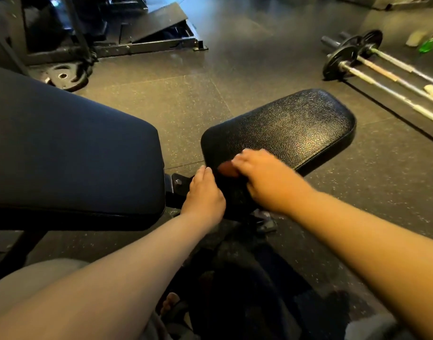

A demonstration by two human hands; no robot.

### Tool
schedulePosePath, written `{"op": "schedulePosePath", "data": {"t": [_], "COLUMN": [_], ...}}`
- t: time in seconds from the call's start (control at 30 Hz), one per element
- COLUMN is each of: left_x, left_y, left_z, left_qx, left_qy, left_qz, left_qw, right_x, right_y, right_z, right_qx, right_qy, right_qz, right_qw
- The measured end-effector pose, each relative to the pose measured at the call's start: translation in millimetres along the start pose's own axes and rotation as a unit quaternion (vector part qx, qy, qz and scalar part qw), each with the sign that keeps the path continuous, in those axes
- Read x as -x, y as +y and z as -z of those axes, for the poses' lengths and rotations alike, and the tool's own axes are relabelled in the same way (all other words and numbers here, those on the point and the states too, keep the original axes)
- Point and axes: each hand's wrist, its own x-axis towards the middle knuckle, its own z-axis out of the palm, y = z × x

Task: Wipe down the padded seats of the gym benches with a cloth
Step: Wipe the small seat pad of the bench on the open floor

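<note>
Evidently mid-wipe, the right hand [264,177] curls its fingers round a reddish cloth [227,169] at the seat pad's [284,128] near end, left hand [203,192] steadying that end, fingers indistinct; next, probably sweeping toward its far end.

Dim, soft blur, wide-angle edge warp

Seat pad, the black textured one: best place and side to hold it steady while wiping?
Judging by its pose, grip the seat pad at its narrow near end, coming from the person's side. That rounded edge overhangs the frame bracket, and the left hand already rests there beside the right hand.
</note>
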Motion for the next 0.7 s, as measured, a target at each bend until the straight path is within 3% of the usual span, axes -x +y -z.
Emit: {"op": "schedulePosePath", "data": {"t": [0.1, 0.17, 0.23, 0.37, 0.43, 0.5, 0.57, 0.63, 0.7], "left_x": [0, 2, 2, -8, -9, -5, -1, 1, 1], "left_y": [-1, -2, -4, -5, 3, 20, 42, 61, 74], "left_z": [0, 2, 4, 10, 11, 7, 1, -6, -16], "left_qx": [0.01, 0.021, 0.011, -0.023, -0.031, -0.03, 0.014, 0.117, 0.226], "left_qy": [0.0, 0.006, 0.016, 0.063, 0.082, 0.093, 0.096, 0.081, 0.075], "left_qz": [0.003, -0.006, -0.027, -0.017, -0.015, -0.028, -0.042, -0.046, -0.047], "left_qw": [1.0, 1.0, 0.999, 0.998, 0.996, 0.995, 0.994, 0.989, 0.97], "right_x": [1, -2, -6, -11, -9, -8, -8, -11, -10], "right_y": [37, 24, -3, -38, -18, 9, 27, 27, 27], "right_z": [15, 6, -8, -15, -1, 14, 24, 27, 30], "right_qx": [0.05, 0.069, 0.047, -0.028, 0.001, 0.011, -0.009, -0.067, -0.194], "right_qy": [0.075, 0.098, 0.082, -0.053, -0.025, 0.042, 0.083, 0.068, 0.046], "right_qz": [-0.107, -0.154, -0.127, 0.008, -0.013, -0.092, -0.17, -0.169, -0.144], "right_qw": [0.99, 0.981, 0.987, 0.998, 1.0, 0.995, 0.982, 0.981, 0.969]}}
